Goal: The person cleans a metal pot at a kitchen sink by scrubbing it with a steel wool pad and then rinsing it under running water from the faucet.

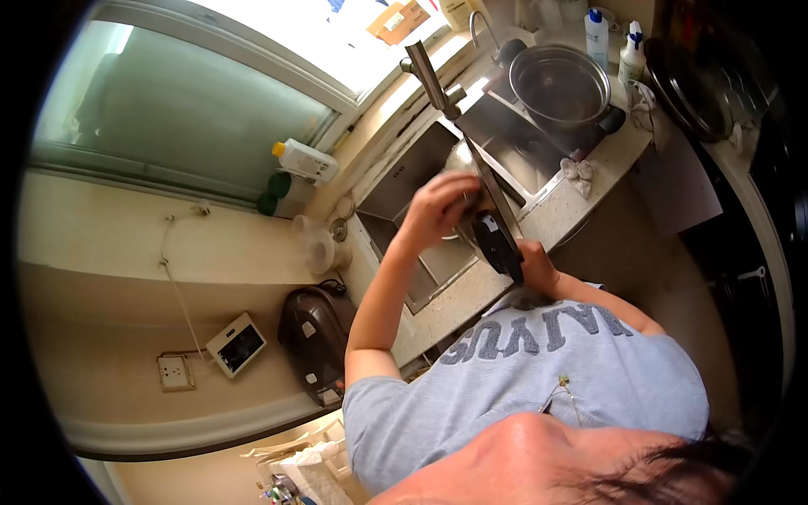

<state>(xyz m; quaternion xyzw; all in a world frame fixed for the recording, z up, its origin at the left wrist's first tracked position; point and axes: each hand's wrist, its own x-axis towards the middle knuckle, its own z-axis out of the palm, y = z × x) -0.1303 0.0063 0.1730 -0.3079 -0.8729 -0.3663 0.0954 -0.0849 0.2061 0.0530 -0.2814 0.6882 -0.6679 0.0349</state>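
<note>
Currently, the person's left hand (444, 206) reaches over the left sink basin (404, 189); its fingers curl against the inner side of a metal pan (497, 206), beside a small dark thing (471, 200) too blurred to name, and whether the grip is pinching that thing one cannot tell. The right hand (536, 268) has its grip closed on the pan near its black handle (497, 244), the fingers partly hidden; the pan is tilted steeply, nearly edge-on to the view, above the near right part of that basin. The faucet (431, 77) rises at the far side; to the right, a large steel pot (560, 84) sits over the far part of the right basin (505, 139); a crumpled cloth (578, 174) lies on the counter (471, 301) near that basin; a white bottle (307, 160) with a yellow cap stands at the far left.
</note>
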